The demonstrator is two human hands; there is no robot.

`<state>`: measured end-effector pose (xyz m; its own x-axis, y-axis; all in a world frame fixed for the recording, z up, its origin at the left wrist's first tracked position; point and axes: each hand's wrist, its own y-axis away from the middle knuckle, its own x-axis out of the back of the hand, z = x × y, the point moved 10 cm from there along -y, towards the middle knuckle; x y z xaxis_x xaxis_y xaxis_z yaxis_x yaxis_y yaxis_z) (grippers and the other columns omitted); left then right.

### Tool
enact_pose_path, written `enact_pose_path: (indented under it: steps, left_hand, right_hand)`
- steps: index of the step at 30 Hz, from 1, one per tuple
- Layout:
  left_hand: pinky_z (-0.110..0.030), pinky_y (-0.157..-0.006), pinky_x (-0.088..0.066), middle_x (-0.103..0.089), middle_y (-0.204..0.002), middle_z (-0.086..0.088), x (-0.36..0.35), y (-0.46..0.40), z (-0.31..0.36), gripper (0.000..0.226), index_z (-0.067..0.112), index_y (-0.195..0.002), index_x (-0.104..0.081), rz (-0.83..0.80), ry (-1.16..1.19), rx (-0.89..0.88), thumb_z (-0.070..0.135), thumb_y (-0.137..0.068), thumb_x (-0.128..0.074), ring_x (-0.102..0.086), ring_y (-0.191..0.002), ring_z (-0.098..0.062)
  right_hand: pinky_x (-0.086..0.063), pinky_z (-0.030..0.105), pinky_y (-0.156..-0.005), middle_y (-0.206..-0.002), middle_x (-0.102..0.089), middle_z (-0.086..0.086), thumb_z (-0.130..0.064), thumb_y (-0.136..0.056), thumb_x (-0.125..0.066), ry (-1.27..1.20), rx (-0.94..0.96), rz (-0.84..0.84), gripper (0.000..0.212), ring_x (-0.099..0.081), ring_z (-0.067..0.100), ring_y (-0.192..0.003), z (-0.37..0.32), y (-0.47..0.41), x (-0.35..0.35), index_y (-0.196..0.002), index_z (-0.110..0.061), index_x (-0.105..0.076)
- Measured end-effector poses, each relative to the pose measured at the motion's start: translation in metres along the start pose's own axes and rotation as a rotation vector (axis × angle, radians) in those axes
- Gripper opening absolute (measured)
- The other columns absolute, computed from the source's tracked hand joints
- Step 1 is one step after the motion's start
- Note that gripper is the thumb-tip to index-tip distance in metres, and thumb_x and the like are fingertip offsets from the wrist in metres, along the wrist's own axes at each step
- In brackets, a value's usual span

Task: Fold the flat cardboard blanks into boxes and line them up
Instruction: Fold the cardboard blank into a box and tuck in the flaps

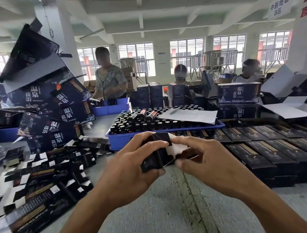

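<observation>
Forearms at lower centre, converging on a small dark box [156,153] held above the grey table [174,215] at frame centre. Left hand [132,165] wrapped round the box body, thumb under the near lower corner, fingers curled over the top edge. Right hand [203,160] pinching the white-backed end flap [176,147], forefinger on top, thumb beneath. Box already squared up, one end open toward the right of the frame. Step in hand, by judgement: closing the end flap. Best done by keeping the body square in the left grip, creasing the flap along its score, then tucking the tongue straight in without bowing the side walls; grip firm but light enough to avoid crushing the thin board. Flat blanks [39,188] heaped at lower left, white backs and printed faces mixed. Finished boxes [260,150] laid in rows at right, touching side by side, room for the next one not clear from this view. Blue tray [125,138] of dark bottles just behind the hands; larger cartons [54,108] stacked at upper left; other workers seated at the far side.
</observation>
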<state>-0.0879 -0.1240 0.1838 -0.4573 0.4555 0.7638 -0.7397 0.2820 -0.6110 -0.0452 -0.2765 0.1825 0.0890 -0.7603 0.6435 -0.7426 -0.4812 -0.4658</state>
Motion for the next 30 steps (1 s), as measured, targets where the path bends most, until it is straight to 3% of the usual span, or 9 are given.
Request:
enact_pose_path:
  steps: [3,6,10,13,16,20,23,25,30]
  left_hand:
    - [-0.034,-0.101,-0.052,-0.021,-0.147,0.037,0.001,0.000,0.007,0.065,0.065,-0.134,-0.037,0.020,0.018,-0.020,0.049,-0.083,-0.074,-0.045,-0.130,-0.005]
    - [-0.039,-0.100,-0.054,-0.027,-0.151,0.028,0.004,-0.001,0.013,0.063,0.057,-0.135,-0.044,0.065,0.019,-0.046,0.045,-0.083,-0.076,-0.047,-0.133,-0.009]
    - [-0.044,-0.096,-0.056,-0.032,-0.153,0.018,0.007,-0.002,0.015,0.062,0.051,-0.135,-0.048,0.108,-0.006,-0.047,0.039,-0.082,-0.079,-0.050,-0.133,-0.015]
    - [-0.043,-0.094,-0.057,-0.033,-0.154,0.017,0.009,-0.001,0.017,0.061,0.050,-0.134,-0.048,0.115,-0.006,-0.048,0.040,-0.082,-0.078,-0.051,-0.132,-0.016]
    - [-0.042,-0.095,-0.057,-0.032,-0.151,0.021,0.012,0.001,0.018,0.063,0.051,-0.137,-0.042,0.136,-0.037,-0.040,0.045,-0.082,-0.073,-0.051,-0.130,-0.014]
    - [-0.013,-0.099,-0.038,-0.023,-0.136,0.052,0.013,0.001,0.012,0.093,0.064,-0.146,-0.012,0.151,0.023,0.027,0.050,-0.077,-0.073,-0.037,-0.123,0.013]
    - [0.002,-0.086,-0.032,-0.023,-0.126,0.058,0.005,0.002,0.009,0.107,0.068,-0.145,0.001,0.134,0.078,0.072,0.043,-0.078,-0.078,-0.037,-0.115,0.022]
    - [0.006,-0.089,-0.028,-0.019,-0.128,0.059,0.001,0.003,0.013,0.107,0.068,-0.144,0.005,0.130,0.072,0.064,0.042,-0.078,-0.075,-0.030,-0.116,0.029]
    - [-0.002,-0.096,-0.034,-0.025,-0.138,0.044,-0.006,0.003,0.019,0.088,0.054,-0.145,-0.018,0.146,0.114,0.067,0.038,-0.078,-0.074,-0.041,-0.127,0.008]
  right_hand:
    - [-0.047,0.013,-0.058,-0.080,-0.069,-0.017,-0.035,-0.090,-0.071,-0.066,-0.012,0.135,0.036,-0.060,0.001,-0.062,0.001,0.001,0.010,-0.123,-0.047,-0.066]
    - [-0.047,0.010,-0.065,-0.086,-0.068,-0.022,-0.032,-0.088,-0.074,-0.086,-0.010,0.199,0.033,-0.064,-0.002,-0.077,-0.002,0.004,0.013,-0.117,-0.045,-0.067]
    - [-0.045,0.004,-0.063,-0.101,-0.065,-0.027,-0.032,-0.088,-0.075,-0.109,-0.027,0.252,0.046,-0.059,-0.017,-0.091,-0.001,0.006,0.012,-0.117,-0.056,-0.047]
    - [-0.044,0.001,-0.068,-0.093,-0.070,-0.024,-0.025,-0.088,-0.076,-0.163,-0.014,0.266,0.034,-0.064,-0.012,-0.089,-0.001,0.007,0.011,-0.104,-0.046,-0.054]
    - [-0.047,0.006,-0.071,-0.100,-0.067,-0.030,-0.025,-0.090,-0.071,-0.152,0.012,0.190,0.026,-0.066,-0.004,-0.089,-0.007,0.008,0.004,-0.108,-0.043,-0.066]
    - [-0.050,0.009,-0.072,-0.100,-0.070,-0.028,-0.030,-0.092,-0.066,-0.259,0.021,0.181,0.021,-0.067,-0.003,-0.092,-0.007,0.007,0.007,-0.107,-0.045,-0.070]
    - [-0.055,0.019,-0.075,-0.098,-0.072,-0.023,-0.042,-0.089,-0.065,-0.313,-0.019,0.204,0.014,-0.068,-0.001,-0.093,-0.001,0.004,0.008,-0.102,-0.040,-0.071]
    - [-0.056,0.025,-0.079,-0.097,-0.072,-0.022,-0.044,-0.088,-0.068,-0.335,-0.057,0.209,0.016,-0.069,0.000,-0.091,0.005,0.003,0.006,-0.102,-0.037,-0.071]
    - [-0.055,0.016,-0.071,-0.092,-0.073,-0.024,-0.038,-0.088,-0.071,-0.325,-0.050,0.233,0.012,-0.070,-0.003,-0.087,0.003,0.005,0.007,-0.099,-0.035,-0.074]
